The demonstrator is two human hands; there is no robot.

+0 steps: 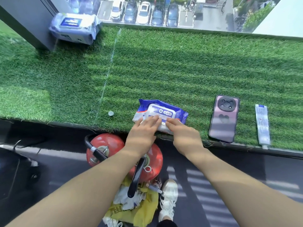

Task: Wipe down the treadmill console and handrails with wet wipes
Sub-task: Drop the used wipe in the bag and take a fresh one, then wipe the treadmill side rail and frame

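A blue and white pack of wet wipes [165, 110] lies near the front edge of a ledge covered in green artificial grass [164, 68]. My left hand [142, 133] rests flat on the pack's near left part, its fingers straight over the white lid. My right hand [182, 133] lies on the near right part, fingers at the lid's edge; their tips are hard to make out. No treadmill is in view.
A second, larger wipes pack [74, 27] lies at the far left by a window. A phone [224, 118] and a white tube [262, 125] lie to the right. Two red fire extinguishers [114, 148] and a yellow bag of rubbish [136, 208] stand on the floor below.
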